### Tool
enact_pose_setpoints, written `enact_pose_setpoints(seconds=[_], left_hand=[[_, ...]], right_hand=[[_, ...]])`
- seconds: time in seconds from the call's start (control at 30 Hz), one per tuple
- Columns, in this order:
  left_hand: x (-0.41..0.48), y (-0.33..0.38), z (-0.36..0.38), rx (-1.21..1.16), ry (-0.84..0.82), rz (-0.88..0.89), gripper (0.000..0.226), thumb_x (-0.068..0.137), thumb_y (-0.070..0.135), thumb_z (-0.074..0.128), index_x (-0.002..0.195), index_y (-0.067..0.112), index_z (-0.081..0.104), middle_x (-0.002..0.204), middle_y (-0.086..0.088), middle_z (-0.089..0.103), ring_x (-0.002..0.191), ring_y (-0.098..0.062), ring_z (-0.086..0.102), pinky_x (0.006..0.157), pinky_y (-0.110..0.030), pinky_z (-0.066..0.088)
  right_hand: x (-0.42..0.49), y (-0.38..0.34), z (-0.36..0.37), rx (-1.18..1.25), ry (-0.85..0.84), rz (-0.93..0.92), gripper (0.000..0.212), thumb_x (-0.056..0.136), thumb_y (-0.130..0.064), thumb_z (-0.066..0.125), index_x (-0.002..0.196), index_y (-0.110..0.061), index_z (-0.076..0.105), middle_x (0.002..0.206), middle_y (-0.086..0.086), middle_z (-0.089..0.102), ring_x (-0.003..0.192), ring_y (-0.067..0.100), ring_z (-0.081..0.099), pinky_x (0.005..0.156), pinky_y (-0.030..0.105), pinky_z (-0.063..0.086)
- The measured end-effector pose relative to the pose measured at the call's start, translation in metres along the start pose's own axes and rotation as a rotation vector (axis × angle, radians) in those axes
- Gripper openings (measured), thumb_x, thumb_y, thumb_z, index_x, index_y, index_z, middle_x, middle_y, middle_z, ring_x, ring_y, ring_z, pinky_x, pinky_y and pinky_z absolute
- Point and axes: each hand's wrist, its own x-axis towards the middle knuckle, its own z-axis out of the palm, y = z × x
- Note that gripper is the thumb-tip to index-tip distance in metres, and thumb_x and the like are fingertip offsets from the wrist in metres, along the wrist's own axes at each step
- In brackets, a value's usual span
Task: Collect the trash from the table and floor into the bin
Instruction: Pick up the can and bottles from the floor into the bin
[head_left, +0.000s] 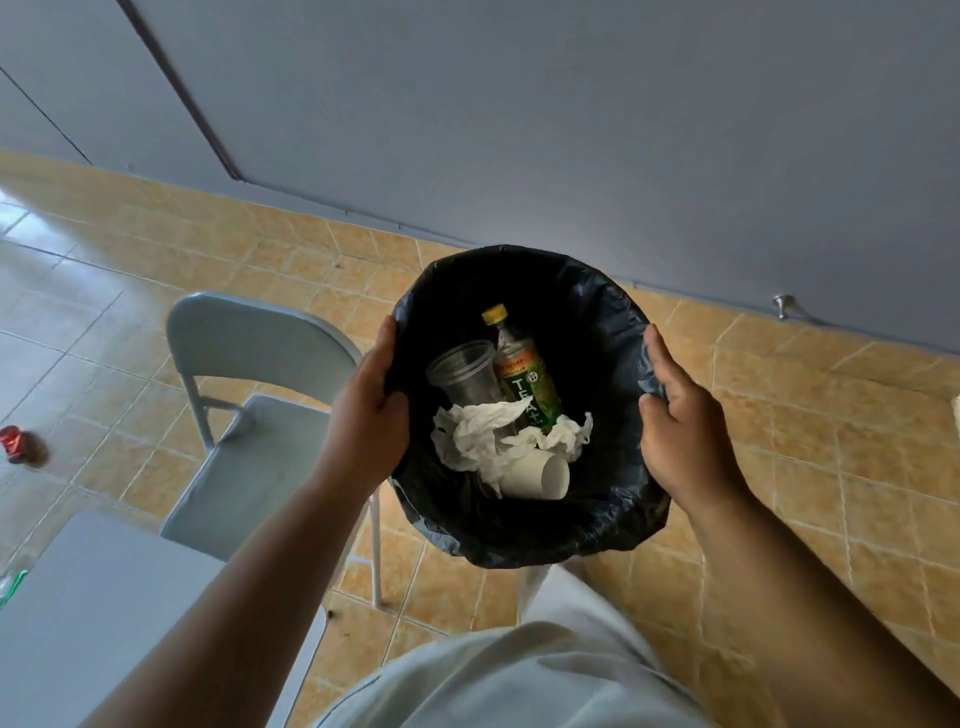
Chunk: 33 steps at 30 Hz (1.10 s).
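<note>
**One readable label**

The green label of the bottle (525, 387) inside the bin (597, 312) reads "TEA+" in white letters. The print on its orange band and on the red can (15, 442) is too small to read.

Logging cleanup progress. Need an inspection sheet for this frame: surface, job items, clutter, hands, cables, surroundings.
Surface: grey table at lower left; tiled floor.
Job's things: bin with black liner, holding a tea bottle, clear plastic cup, crumpled tissue and white paper cup.
Clutter: red can on the floor at far left, not yet binned; green-edged scrap at the table's left edge, too cut off to identify.
Grippers: left hand grips the bin's left rim; right hand grips its right rim.
Cables: nothing seen.
Surroundings: grey folding chair beside the table; blue-grey wall; metal doorstop.
</note>
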Motion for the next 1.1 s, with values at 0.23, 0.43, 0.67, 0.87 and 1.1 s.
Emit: enact_pose_setpoints(seconds=[0.23, 0.43, 0.67, 0.87, 1.1], left_hand=[[0.082, 0.034, 0.045, 0.072, 0.145, -0.03, 0.083, 0.081, -0.012, 0.038, 0.156, 0.022, 0.028, 0.148, 0.017, 0.032, 0.141, -0.002, 0.026, 0.11, -0.013, 0.018], [0.145, 0.049, 0.063, 0.063, 0.218, -0.084, 0.081, 0.086, -0.016, 0.038, 0.156, 0.022, 0.027, 0.153, 0.014, 0.03, 0.145, -0.004, 0.021, 0.118, -0.026, 0.016], [0.23, 0.035, 0.036, 0.027, 0.273, -0.144, 0.082, 0.084, -0.015, 0.037, 0.155, 0.025, 0.029, 0.151, 0.019, 0.031, 0.143, -0.002, 0.022, 0.115, -0.023, 0.015], [0.324, 0.008, -0.006, -0.05, 0.323, -0.205, 0.083, 0.085, -0.014, 0.036, 0.155, 0.029, 0.028, 0.152, 0.017, 0.033, 0.144, -0.004, 0.024, 0.119, -0.033, 0.023], [0.422, -0.005, -0.079, -0.049, 0.385, -0.226, 0.08, 0.089, -0.011, 0.036, 0.156, 0.032, 0.026, 0.15, 0.021, 0.031, 0.14, 0.001, 0.022, 0.119, -0.033, 0.024]], right_hand=[[0.13, -0.002, -0.029, 0.0, -0.077, -0.071, 0.071, 0.099, 0.001, 0.039, 0.152, -0.045, 0.027, 0.118, -0.007, 0.063, 0.041, 0.008, 0.034, 0.039, 0.018, 0.032], [0.221, -0.02, -0.034, -0.041, -0.109, -0.14, 0.07, 0.098, 0.001, 0.039, 0.153, -0.041, 0.03, 0.129, 0.001, 0.064, 0.046, 0.016, 0.039, 0.043, 0.027, 0.038], [0.314, -0.053, 0.01, -0.075, -0.181, -0.204, 0.068, 0.099, 0.0, 0.04, 0.153, -0.04, 0.03, 0.109, -0.01, 0.059, 0.045, 0.01, 0.042, 0.042, 0.03, 0.04], [0.408, -0.104, 0.082, -0.11, -0.243, -0.212, 0.067, 0.1, 0.002, 0.04, 0.153, -0.038, 0.03, 0.073, -0.024, 0.032, 0.038, 0.005, 0.04, 0.037, 0.015, 0.032], [0.508, -0.183, 0.169, -0.155, -0.285, -0.305, 0.065, 0.099, 0.002, 0.04, 0.153, -0.034, 0.033, 0.073, -0.019, 0.042, 0.039, 0.006, 0.038, 0.037, 0.012, 0.027]])
